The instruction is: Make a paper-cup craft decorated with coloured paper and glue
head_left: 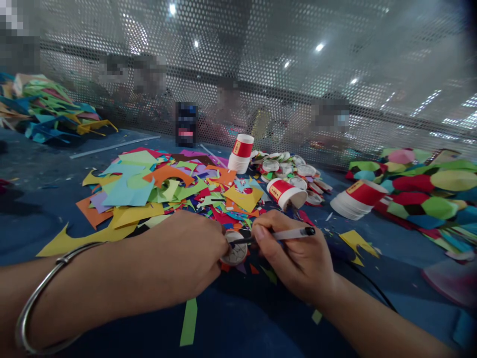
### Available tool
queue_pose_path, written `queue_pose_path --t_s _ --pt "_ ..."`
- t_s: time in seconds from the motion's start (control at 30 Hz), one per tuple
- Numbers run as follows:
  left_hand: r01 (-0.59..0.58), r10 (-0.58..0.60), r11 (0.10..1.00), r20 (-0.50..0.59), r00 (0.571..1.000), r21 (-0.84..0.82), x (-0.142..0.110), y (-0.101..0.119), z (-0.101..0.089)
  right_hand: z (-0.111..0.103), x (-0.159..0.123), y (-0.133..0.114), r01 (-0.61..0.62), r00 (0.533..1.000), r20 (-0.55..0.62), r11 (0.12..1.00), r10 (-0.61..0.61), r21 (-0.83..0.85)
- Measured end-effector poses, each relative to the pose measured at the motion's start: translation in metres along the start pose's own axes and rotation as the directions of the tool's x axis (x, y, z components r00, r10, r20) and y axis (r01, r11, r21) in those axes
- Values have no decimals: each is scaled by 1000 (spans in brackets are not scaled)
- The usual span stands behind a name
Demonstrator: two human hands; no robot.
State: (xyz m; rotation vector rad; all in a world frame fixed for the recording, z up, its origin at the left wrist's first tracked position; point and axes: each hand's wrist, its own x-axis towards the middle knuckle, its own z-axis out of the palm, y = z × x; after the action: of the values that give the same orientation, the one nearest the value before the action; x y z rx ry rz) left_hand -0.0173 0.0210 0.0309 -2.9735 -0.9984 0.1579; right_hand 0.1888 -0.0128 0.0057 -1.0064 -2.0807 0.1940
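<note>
My right hand (294, 253) grips a pen (292, 233) with a clear barrel and a black end. The pen's tip side points left, over a small round white disc (236, 253) with dark lines across its face. Fingers of my left hand (194, 248) are closed on the disc's left edge; the fingertips are partly hidden behind the hand. Just beyond both hands lies a heap of coloured paper scraps (130, 181). A red and white paper cup (286, 193) lies on its side behind my right hand.
Stacked paper cups (243, 154) stand upright behind the scraps, and more cups (357, 199) lean at right. Beside them is a pile of round discs (285, 166). Coloured paper balls (425, 194) sit far right, cut paper (52, 109) far left. A perforated metal panel (238, 64) borders the back.
</note>
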Motion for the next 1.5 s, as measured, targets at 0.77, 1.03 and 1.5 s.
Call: queue_pose_path --t_s 0.77,1.03,1.5 --pt "-68 12 877 -120 993 -476 19 -23 4 -4 0 -2 17 998 -62 1000 -16 8" --pt "-83 37 868 -102 994 -489 20 -22 2 -5 -1 -3 36 997 -64 999 -37 -3" --pt "-122 102 864 -67 993 -488 23 -23 -5 -5 0 -4 62 996 -62 997 -64 -36"
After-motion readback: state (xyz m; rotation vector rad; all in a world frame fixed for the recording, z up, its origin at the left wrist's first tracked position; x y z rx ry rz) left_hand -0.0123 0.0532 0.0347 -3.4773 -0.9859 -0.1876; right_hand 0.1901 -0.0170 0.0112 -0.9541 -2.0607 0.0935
